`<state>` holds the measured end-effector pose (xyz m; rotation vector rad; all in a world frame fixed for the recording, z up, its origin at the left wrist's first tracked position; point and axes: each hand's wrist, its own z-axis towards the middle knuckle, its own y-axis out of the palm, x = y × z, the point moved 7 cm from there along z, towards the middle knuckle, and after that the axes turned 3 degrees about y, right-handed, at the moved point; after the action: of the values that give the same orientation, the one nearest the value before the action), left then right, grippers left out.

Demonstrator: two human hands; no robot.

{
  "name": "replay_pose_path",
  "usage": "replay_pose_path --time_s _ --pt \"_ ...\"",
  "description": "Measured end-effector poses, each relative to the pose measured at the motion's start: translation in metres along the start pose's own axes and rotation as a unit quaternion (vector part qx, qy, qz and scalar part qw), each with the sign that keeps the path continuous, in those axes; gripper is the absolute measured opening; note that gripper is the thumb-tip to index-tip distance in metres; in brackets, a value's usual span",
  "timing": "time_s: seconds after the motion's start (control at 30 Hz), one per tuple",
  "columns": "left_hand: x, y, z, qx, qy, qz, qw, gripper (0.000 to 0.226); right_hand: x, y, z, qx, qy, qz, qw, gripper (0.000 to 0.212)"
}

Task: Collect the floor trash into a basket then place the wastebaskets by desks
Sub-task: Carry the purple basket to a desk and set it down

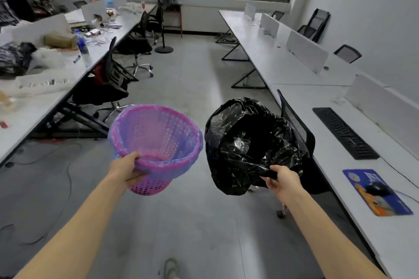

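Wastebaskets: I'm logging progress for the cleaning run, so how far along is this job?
Looks done: crumpled clear plastic already lies in the black-bagged wastebasket. In hand: the right hand grips its rim, the left hand grips the pink wastebasket, both held above the floor. Left: setting each beside a desk.

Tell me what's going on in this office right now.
A person stands in the aisle between two rows of white desks. The left hand grips the rim of a pink perforated plastic basket with a translucent purple liner. The right hand grips the rim of a bin lined in crumpled black plastic, with clear crumpled plastic inside. Both are held off the floor; neither is set by a desk yet.
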<state>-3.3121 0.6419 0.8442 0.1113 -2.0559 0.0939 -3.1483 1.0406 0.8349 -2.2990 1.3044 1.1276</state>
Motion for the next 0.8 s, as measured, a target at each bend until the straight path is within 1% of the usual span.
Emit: replay_pose_path --time_s 0.03,0.13,0.33,0.37,0.43,0.5,0.67,0.8 --pt "0.012 0.01 0.035 -0.007 -0.008 -0.001 1.0 0.02 -0.01 0.026 0.024 -0.002 0.0 0.0 1.0 0.005" --pt "0.031 0.028 0.085 -0.01 -0.018 -0.005 1.0 0.017 -0.027 0.054 0.053 0.027 0.011 -0.001 1.0 0.004" --pt "0.109 0.083 0.226 -0.029 -0.026 0.018 0.999 0.019 -0.088 0.144 0.132 0.055 0.01 0.027 0.998 0.003" --pt "0.118 0.091 0.244 -0.03 -0.027 0.02 0.999 0.02 -0.096 0.153 0.145 0.056 0.009 0.029 0.998 0.005" --pt "0.135 0.112 0.28 -0.034 -0.029 0.027 0.999 0.021 -0.111 0.173 0.175 0.059 0.008 0.037 0.998 0.019" --pt "0.152 0.132 0.319 -0.034 -0.03 0.04 0.998 0.021 -0.125 0.194 0.208 0.062 0.008 0.045 0.997 0.025" --pt "0.192 0.187 0.418 -0.03 -0.033 0.061 0.997 0.018 -0.167 0.252 0.302 0.064 0.016 0.057 0.996 0.032" --pt "0.229 0.239 0.491 -0.024 -0.026 0.073 0.997 0.016 -0.208 0.304 0.378 0.053 0.028 0.054 0.997 0.028"
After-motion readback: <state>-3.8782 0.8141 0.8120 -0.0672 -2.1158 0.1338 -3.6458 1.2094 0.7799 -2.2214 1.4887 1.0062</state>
